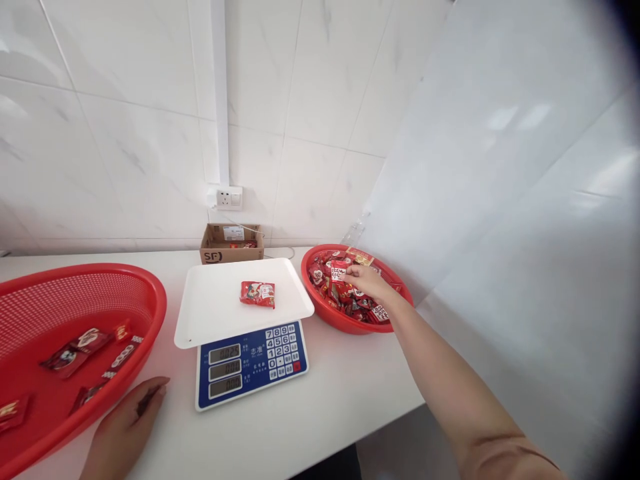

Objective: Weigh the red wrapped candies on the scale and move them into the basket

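My right hand (367,280) reaches over the right red basket (345,323), thumb and fingers pinched on a small red snack packet (338,270) with a white lettered patch. Many similar red packets fill that basket beneath it. By the rim of the large left red basket (159,307), my left hand (130,420) is low at the table's front, its fingers curled; a dark gap shows under the thumb, and what it holds, if anything, is hidden. Between the baskets, one red packet (258,294) lies on the white pan (210,313) of a digital scale (253,363), whose top display seems to read 0.025.
Several packets (75,353) lie scattered in the left basket. A small open cardboard box (231,254) with some red packets stands behind the scale, below a wall socket (229,198). A pale panel (500,233) closes off the right side. The white table (325,400) ends in front.
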